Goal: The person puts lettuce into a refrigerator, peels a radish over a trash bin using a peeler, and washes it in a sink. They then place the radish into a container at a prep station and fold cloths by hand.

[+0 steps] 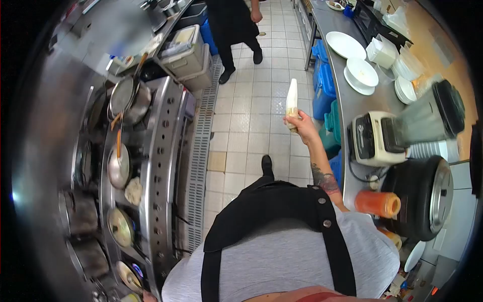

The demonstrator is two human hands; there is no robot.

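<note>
- Right hand (301, 126) was up in front of the person, fingers wrapped round the bottom of a pale squeeze bottle (291, 100), nozzle pointing away over the tiled floor (246, 126).
- Left hand wasn't anywhere in the head view, so can't say what it was doing.
- Bottle had no label I could read, way too small and blurry.
- Right side was a steel counter (347, 100) with a cream blender (382, 138), a black rice cooker (422, 196), an orange sauce bottle (377, 204) lying just beside the cooker, and white plates (359, 73) further along. The blender's panel had buttons, but the writing wasn't legible.
- Left side was the stove range (156, 166) with several pans (119, 168) sitting on it, plus one lidded pot (128, 100) near the far end.
- Another person (234, 30) in dark clothes stood well apart, down the aisle.
- Blue crates (324, 88) sat under the counter.
</note>
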